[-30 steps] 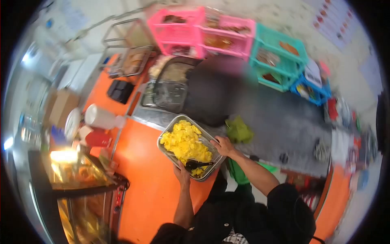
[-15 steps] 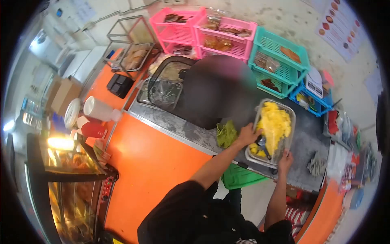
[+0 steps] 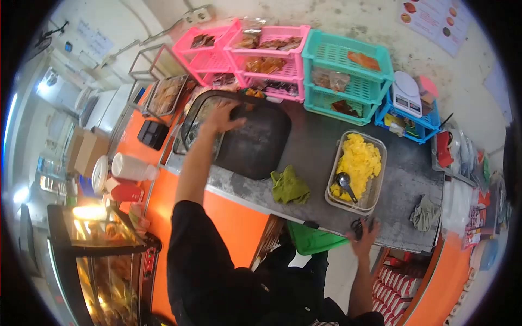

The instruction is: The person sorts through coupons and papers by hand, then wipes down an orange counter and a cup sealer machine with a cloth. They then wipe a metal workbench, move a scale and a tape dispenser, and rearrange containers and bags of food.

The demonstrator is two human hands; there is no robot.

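Note:
My left hand (image 3: pixel 222 117) reaches out over a dark, rounded lid-like piece (image 3: pixel 258 144) with a black rim, its fingers spread. Clear trays show beneath and beside that piece's left part. At the counter's front edge, my right hand (image 3: pixel 365 239) has its fingers apart, right beside a black looped handle (image 3: pixel 356 228) like that of scissors. Just above it stands a clear tub of yellow food (image 3: pixel 356 157), resembling scrambled egg. A black spoon (image 3: pixel 346 186) lies in the tub. Between the tub and the dark piece sits a crumpled green cloth (image 3: pixel 290 186).
Pink racks (image 3: pixel 266 51) and teal racks (image 3: pixel 348 76) with packets line the wall. A white scale (image 3: pixel 406 95) sits on a blue basket. A grey cloth (image 3: pixel 425 213) lies at right. A lit display case (image 3: pixel 98 255) and white cups (image 3: pixel 130 167) are at left.
Both hands have left the tub. My left hand moved far left to the dark piece; my right hand dropped slightly to the counter edge. The blurred dark shape over the counter is gone.

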